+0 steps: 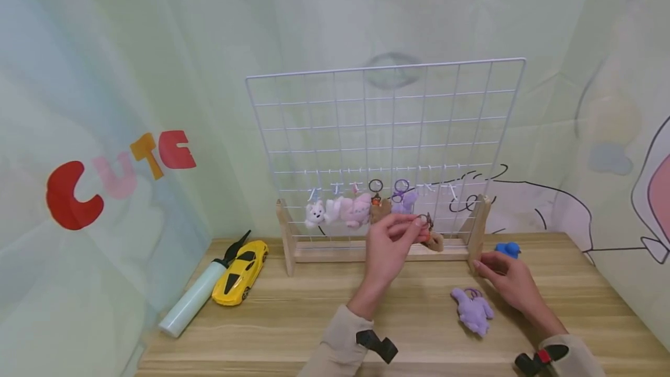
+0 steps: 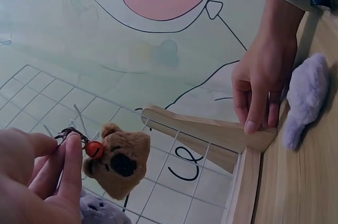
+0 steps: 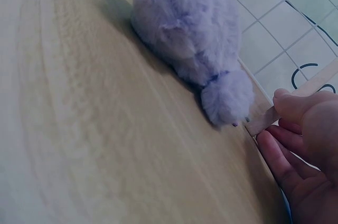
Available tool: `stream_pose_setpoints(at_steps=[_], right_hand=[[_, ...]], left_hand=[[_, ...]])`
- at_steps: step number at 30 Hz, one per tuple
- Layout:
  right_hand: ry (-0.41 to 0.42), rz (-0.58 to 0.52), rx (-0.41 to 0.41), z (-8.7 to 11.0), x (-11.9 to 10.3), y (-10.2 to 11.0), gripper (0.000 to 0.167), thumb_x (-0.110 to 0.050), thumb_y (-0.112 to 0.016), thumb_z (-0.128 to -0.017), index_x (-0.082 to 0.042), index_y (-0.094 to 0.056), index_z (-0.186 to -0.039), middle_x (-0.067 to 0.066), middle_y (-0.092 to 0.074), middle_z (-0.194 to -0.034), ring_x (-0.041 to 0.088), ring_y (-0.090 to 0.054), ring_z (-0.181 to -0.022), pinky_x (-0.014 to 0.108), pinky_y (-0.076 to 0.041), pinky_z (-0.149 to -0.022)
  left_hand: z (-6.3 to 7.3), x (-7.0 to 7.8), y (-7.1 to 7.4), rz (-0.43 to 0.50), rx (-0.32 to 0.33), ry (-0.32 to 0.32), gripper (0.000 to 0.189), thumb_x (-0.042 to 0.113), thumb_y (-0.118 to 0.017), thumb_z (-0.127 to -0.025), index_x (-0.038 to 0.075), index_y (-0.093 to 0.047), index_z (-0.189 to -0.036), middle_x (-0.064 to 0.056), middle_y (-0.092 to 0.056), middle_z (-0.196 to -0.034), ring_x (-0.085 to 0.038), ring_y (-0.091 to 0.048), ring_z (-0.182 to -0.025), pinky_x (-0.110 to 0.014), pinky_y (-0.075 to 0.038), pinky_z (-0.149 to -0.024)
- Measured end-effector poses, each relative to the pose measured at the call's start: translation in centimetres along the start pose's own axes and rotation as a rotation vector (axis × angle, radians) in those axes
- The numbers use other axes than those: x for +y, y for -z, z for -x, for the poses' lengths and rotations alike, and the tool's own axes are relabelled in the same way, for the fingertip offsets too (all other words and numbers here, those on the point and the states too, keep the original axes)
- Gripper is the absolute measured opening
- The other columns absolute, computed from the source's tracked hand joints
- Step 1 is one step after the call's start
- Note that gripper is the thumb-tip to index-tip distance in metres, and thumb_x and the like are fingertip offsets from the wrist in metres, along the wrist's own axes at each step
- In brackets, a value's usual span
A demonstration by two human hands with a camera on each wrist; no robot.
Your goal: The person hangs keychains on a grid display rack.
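My left hand (image 1: 389, 243) pinches the metal ring of a brown plush keychain (image 2: 124, 160), which carries an orange bell (image 2: 94, 149). The plush hangs in front of the white wire grid rack (image 1: 335, 150), close to its hooks. With thumb and fingers, my right hand (image 1: 510, 284) grips the lower end of the rack's right wooden foot (image 2: 248, 137). On the table beside that hand lies a purple plush keychain (image 1: 473, 312) with a purple ring. Along the hooks hang a white plush (image 1: 315, 214), a pink plush (image 1: 357, 210), a brown plush (image 1: 380, 209) and a purple plush (image 1: 404, 201).
On the left of the wooden table (image 1: 293, 319) lie a yellow toy car (image 1: 241, 272) and a pale blue cylinder (image 1: 193, 297) with a black tip. Behind the right hand sits a blue toy (image 1: 508, 249). A printed cloth (image 1: 220, 45) hangs behind the rack.
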State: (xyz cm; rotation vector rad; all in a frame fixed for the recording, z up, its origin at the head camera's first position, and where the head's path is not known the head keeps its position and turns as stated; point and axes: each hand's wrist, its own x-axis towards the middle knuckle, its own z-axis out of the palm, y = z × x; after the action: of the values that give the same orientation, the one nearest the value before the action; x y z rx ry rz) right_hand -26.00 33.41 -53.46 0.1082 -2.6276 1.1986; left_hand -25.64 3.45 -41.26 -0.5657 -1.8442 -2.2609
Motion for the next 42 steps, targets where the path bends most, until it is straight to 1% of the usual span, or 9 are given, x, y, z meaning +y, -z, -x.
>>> stream_pose_setpoints(at_steps=[4,6,17,23,29,32,38,40,42], right_hand=[[-0.008,0.001,-0.008,-0.1,0.0,0.0,0.039,-0.033,-0.072,-0.107,0.000,-0.073,-0.128,0.021,-0.078,-0.124,0.033,-0.077,-0.113,0.011,-0.057,-0.083],[-0.016,0.000,-0.012,-0.1,-0.1,0.0,0.039,-0.033,-0.071,-0.107,-0.001,-0.073,-0.129,0.021,-0.078,-0.124,0.038,-0.076,-0.115,0.011,-0.057,-0.083],[-0.026,-0.006,-0.004,-0.2,-0.3,0.0,0.037,-0.032,-0.075,-0.104,-0.001,-0.074,-0.125,0.020,-0.079,-0.121,0.030,-0.078,-0.109,0.012,-0.057,-0.083],[-0.029,-0.001,-0.006,-0.2,-0.2,0.0,0.039,-0.033,-0.073,-0.106,-0.001,-0.073,-0.127,0.020,-0.078,-0.123,0.035,-0.077,-0.113,0.020,-0.063,-0.085],[-0.038,-0.011,-0.022,-0.1,-0.1,0.1,0.040,-0.034,-0.071,-0.107,-0.001,-0.072,-0.129,0.021,-0.077,-0.126,0.039,-0.075,-0.117,0.014,-0.060,-0.084],[-0.036,-0.010,-0.021,-0.1,-0.1,0.1,0.039,-0.033,-0.071,-0.107,-0.001,-0.073,-0.129,0.021,-0.078,-0.125,0.035,-0.076,-0.114,0.012,-0.058,-0.084],[-0.038,0.001,-0.016,-0.1,0.0,0.1,0.039,-0.034,-0.072,-0.106,-0.002,-0.074,-0.127,0.018,-0.079,-0.123,0.008,-0.073,-0.105,0.010,-0.055,-0.084],[-0.036,0.001,-0.014,-0.1,0.0,0.1,0.039,-0.034,-0.073,-0.106,-0.002,-0.074,-0.127,0.018,-0.079,-0.123,0.007,-0.072,-0.104,0.010,-0.054,-0.084],[-0.035,0.003,-0.012,-0.1,0.1,0.1,0.038,-0.034,-0.073,-0.106,-0.002,-0.074,-0.127,0.018,-0.079,-0.123,0.011,-0.074,-0.106,0.010,-0.054,-0.084]], left_hand=[[-0.5,0.4,-0.8,0.031,0.011,-0.022,0.016,0.009,-0.077,-0.101,-0.001,-0.077,-0.113,-0.021,-0.083,-0.101,-0.032,-0.084,-0.089,-0.034,-0.069,-0.081],[-0.7,0.6,-1.1,0.037,0.017,-0.026,0.016,0.011,-0.077,-0.101,0.000,-0.077,-0.113,-0.020,-0.083,-0.101,-0.032,-0.083,-0.090,-0.033,-0.069,-0.081],[-1.4,1.3,-2.4,0.169,0.065,-0.066,0.021,0.008,-0.073,-0.103,-0.007,-0.072,-0.118,-0.024,-0.082,-0.107,-0.046,-0.080,-0.099,-0.035,-0.068,-0.087],[-1.7,1.4,-2.9,0.193,0.084,-0.086,0.021,0.007,-0.073,-0.103,-0.008,-0.072,-0.117,-0.025,-0.082,-0.108,-0.042,-0.082,-0.096,-0.036,-0.068,-0.086],[-1.9,1.1,-3.2,0.190,0.092,-0.081,0.015,0.007,-0.073,-0.103,-0.003,-0.074,-0.115,-0.024,-0.082,-0.107,-0.040,-0.082,-0.095,-0.035,-0.068,-0.085],[-2.0,0.9,-3.2,0.183,0.099,-0.078,0.015,0.008,-0.074,-0.103,-0.001,-0.074,-0.115,-0.022,-0.083,-0.107,-0.042,-0.082,-0.097,-0.035,-0.068,-0.086],[-2.2,0.7,-3.5,0.180,0.115,-0.072,0.015,0.010,-0.075,-0.103,0.001,-0.074,-0.115,-0.020,-0.083,-0.106,-0.037,-0.083,-0.096,-0.035,-0.068,-0.086],[-2.2,0.6,-3.6,0.185,0.117,-0.069,0.014,0.009,-0.075,-0.103,0.001,-0.074,-0.114,-0.020,-0.083,-0.106,-0.035,-0.083,-0.095,-0.035,-0.068,-0.086],[-2.2,0.6,-3.7,0.186,0.118,-0.074,0.014,0.009,-0.075,-0.103,0.000,-0.074,-0.114,-0.021,-0.083,-0.106,-0.036,-0.083,-0.095,-0.035,-0.068,-0.086]])
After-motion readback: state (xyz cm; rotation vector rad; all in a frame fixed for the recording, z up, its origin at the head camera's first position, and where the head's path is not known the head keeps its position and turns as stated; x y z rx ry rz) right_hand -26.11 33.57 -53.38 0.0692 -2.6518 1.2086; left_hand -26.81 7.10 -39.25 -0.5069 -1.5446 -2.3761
